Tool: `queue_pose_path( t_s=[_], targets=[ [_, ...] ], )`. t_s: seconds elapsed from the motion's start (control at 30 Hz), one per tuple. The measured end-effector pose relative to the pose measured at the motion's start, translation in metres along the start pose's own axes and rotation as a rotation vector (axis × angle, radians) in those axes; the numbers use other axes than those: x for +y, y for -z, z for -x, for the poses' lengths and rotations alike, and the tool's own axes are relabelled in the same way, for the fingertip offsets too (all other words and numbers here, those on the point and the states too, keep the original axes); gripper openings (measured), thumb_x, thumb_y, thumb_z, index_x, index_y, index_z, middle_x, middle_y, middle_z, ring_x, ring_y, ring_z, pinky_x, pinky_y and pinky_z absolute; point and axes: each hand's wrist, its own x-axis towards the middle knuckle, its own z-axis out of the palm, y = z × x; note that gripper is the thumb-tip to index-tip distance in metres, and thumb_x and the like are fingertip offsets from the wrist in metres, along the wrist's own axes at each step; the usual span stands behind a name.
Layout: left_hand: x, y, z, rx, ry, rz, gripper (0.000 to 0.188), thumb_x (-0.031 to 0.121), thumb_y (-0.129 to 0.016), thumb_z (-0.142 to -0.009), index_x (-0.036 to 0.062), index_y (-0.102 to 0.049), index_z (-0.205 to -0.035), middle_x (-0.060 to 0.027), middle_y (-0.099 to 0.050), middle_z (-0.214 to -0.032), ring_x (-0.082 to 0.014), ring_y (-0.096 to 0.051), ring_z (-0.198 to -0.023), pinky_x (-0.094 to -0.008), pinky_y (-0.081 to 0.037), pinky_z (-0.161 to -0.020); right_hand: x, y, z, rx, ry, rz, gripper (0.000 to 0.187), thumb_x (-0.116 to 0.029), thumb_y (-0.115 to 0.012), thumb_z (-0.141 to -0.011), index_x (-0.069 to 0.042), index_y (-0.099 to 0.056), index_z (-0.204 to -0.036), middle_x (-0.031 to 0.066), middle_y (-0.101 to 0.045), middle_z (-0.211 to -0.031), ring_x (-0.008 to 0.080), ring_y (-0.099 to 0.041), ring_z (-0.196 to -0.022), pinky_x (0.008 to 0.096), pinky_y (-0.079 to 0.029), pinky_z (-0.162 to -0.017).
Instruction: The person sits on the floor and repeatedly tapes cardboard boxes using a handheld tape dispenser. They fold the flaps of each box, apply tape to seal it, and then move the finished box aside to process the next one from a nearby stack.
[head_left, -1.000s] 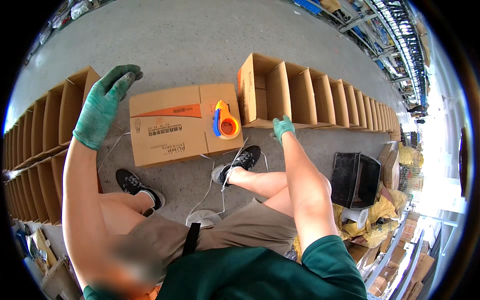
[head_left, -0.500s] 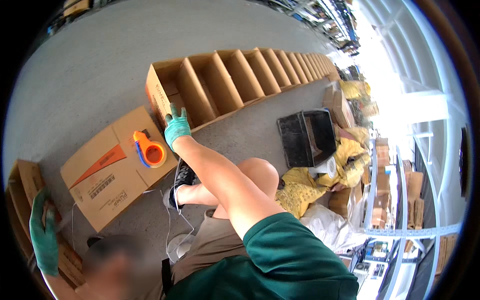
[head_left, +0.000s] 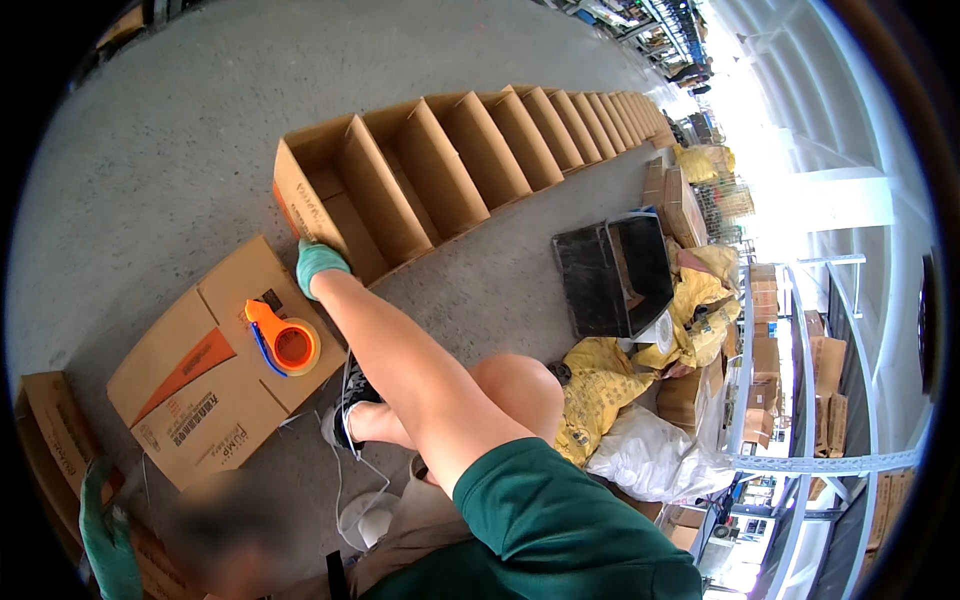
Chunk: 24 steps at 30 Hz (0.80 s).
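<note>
My right hand (head_left: 321, 268), in a green glove, is at the lower corner of the nearest open cardboard box (head_left: 300, 205), its fingers closed on the wall's edge and partly hidden. This box heads a long curving row of open boxes (head_left: 470, 150). Below the hand lies a closed, flat-topped carton (head_left: 205, 365) with an orange wedge mark. On its top rests an orange tape dispenser (head_left: 285, 340) with a blue part. At the lower left my left hand (head_left: 108, 540), also gloved in green, holds nothing; its fingers are apart beside another open carton (head_left: 62, 430).
A black plastic bin (head_left: 585, 280) stands right of the row, near yellow sacks (head_left: 600, 390) and a white sack (head_left: 655, 460). White strapping (head_left: 345, 500) trails on the floor by my shoes (head_left: 350, 405). Racks with boxes (head_left: 828, 365) line the right side.
My right hand has shifted left and slightly down, its spread fingers now closed at the box edge. The box's near end appears farther left. My left hand is lower in view.
</note>
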Motion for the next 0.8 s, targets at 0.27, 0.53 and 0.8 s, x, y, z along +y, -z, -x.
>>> queue_pose_path(
  t_s=[0.27, 0.53, 0.8],
  targets=[
    [0.009, -0.016, -0.021, -0.065, 0.17, -0.059, 0.048, 0.017, -0.047, -0.103, 0.0063, -0.042, -0.149, -0.016, -0.044, -0.152, -0.0332, -0.041, -0.141, -0.0462, -0.034, -0.117, 0.081, 0.047, -0.073, 0.095, -0.127, -0.057, 0.056, -0.04, -0.02, -0.104, -0.014, -0.048, -0.145, 0.0106, -0.042, -0.153, 0.0314, -0.042, -0.141, 0.0436, -0.032, -0.118],
    [0.029, -0.031, -0.04, -0.217, 0.101, -0.105, 0.049, 0.019, -0.05, -0.102, 0.0035, -0.041, -0.148, -0.0171, -0.045, -0.151, -0.0327, -0.043, -0.14, -0.0449, -0.035, -0.116, 0.236, 0.094, -0.115, -0.062, -0.208, 0.273, 0.056, -0.033, -0.046, -0.098, -0.023, -0.038, -0.153, 0.0046, -0.028, -0.163, 0.0284, -0.031, -0.148, 0.0433, -0.024, -0.122],
    [0.024, -0.045, -0.03, -0.041, 0.02, -0.134, 0.041, 0.0, -0.059, -0.091, -0.0014, -0.056, -0.132, -0.017, -0.061, -0.13, -0.0291, -0.058, -0.122, -0.036, -0.044, -0.105, 0.09, 0.1, -0.03, -0.048, 0.271, 0.389, 0.037, -0.022, -0.051, -0.09, -0.006, -0.07, -0.119, 0.0183, -0.063, -0.131, 0.0347, -0.062, -0.119, 0.0489, -0.049, -0.101]
  ],
)
